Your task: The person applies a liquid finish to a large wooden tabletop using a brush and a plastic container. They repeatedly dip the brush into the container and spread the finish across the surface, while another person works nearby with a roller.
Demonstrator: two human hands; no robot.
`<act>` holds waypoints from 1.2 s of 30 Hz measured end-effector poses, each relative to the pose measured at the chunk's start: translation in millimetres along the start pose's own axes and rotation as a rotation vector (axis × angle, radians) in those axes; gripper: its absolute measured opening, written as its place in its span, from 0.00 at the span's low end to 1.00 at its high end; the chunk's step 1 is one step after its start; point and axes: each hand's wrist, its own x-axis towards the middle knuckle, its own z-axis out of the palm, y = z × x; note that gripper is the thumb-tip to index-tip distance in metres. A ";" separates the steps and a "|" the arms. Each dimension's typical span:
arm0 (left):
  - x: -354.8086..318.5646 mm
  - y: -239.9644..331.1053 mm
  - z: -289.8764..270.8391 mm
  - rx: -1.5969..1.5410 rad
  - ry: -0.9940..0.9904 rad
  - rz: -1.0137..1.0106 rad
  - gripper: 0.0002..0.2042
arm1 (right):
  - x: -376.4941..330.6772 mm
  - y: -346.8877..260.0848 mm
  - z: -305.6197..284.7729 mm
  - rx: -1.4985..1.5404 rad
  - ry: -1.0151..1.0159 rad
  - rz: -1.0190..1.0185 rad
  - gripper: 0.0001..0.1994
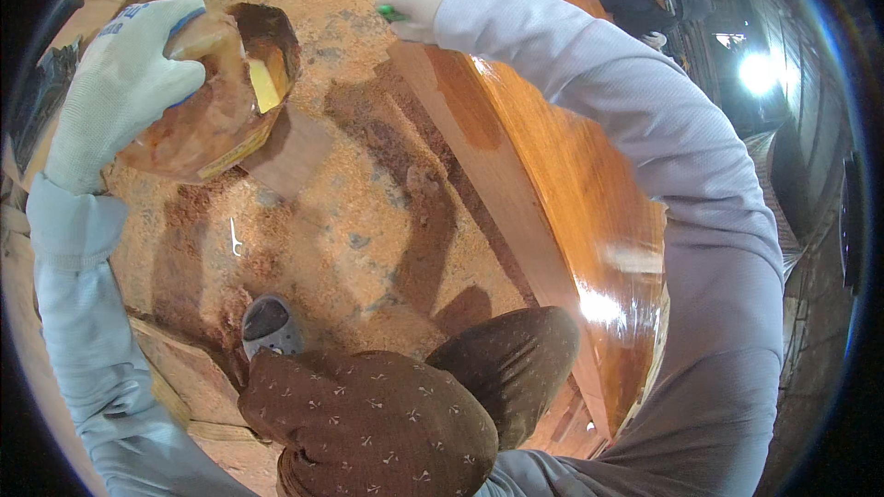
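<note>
My left hand [129, 83], in a white knit glove with blue edging, grips the side of a cut-open, clear brownish plastic container [184, 143] at the upper left. A yellow patch shows on its wall; its contents are hard to make out. My right hand [422, 2], gloved alike, is closed at the top middle, by the far end of a large wooden panel [552, 147]. A bit of something green [390, 13] sticks out of its fingers; the rest is hidden. The panel's broad face is glossy orange-brown, while its paler edge carries a darker patch.
Sawdust covers the floor [359, 212], where a small white plastic piece [236, 237] lies. My grey clog [267, 322] is near the lower left, beside wooden boards [184, 368]. Another person [635, 0] is at the upper right, near a bright lamp [759, 72].
</note>
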 end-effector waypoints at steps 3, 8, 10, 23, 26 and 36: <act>-3.8 -1.5 -2.9 0.038 -0.026 -0.034 0.27 | -26.7 -27.5 17.3 0.288 -0.016 -0.135 0.11; -4.6 -0.8 0.8 0.048 -0.004 -0.017 0.27 | -90.9 -45.6 87.6 -0.149 -0.196 -0.336 0.07; -3.7 1.1 2.2 0.078 -0.011 -0.008 0.27 | -67.7 -52.0 65.8 -0.107 -0.131 -0.291 0.05; -4.3 11.7 -8.1 0.072 -0.046 -0.010 0.26 | -4.7 -43.7 102.0 -0.241 -0.277 -0.209 0.14; -6.9 1.8 -5.2 0.072 -0.032 0.015 0.25 | -4.2 -67.4 120.9 -0.292 -0.372 -0.277 0.15; -5.3 9.3 -7.5 0.059 -0.034 -0.004 0.26 | 26.8 -74.4 130.2 -0.316 -0.307 -0.317 0.09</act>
